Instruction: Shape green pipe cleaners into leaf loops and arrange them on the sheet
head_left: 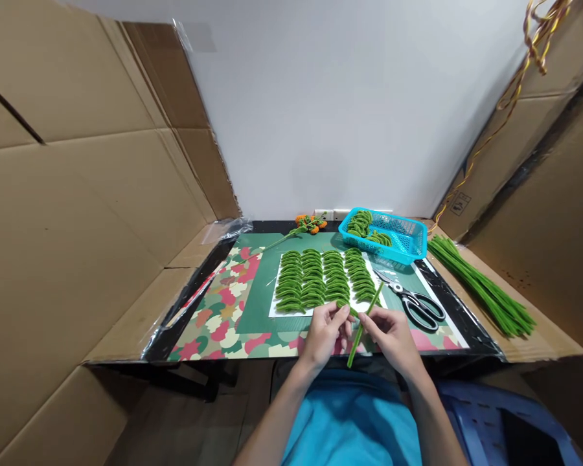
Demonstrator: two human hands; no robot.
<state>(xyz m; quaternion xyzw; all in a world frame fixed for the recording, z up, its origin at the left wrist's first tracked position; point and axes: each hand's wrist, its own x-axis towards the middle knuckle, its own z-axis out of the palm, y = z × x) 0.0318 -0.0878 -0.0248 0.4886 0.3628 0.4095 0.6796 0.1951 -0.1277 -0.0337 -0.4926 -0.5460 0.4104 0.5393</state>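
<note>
Over the table's front edge, my left hand (328, 330) pinches a short bent length of green pipe cleaner (354, 312) between thumb and fingers. Close beside it, my right hand (388, 331) is closed on a longer straight green pipe cleaner (355, 348), which slants across between the two hands. Whether the two lengths are joined is hidden by the fingers. Just beyond my hands, rows of curved green pipe-cleaner leaves (313, 278) lie on a white sheet (273, 309). Black-handled scissors (420, 309) rest to the right of my right hand.
A blue plastic basket (408, 249) with more green leaves stands at the back right. A bundle of green pipe cleaners (480, 285) lies far right. An orange-flowered stem (311, 224) lies at the back. Cardboard walls (102, 194) stand at both sides.
</note>
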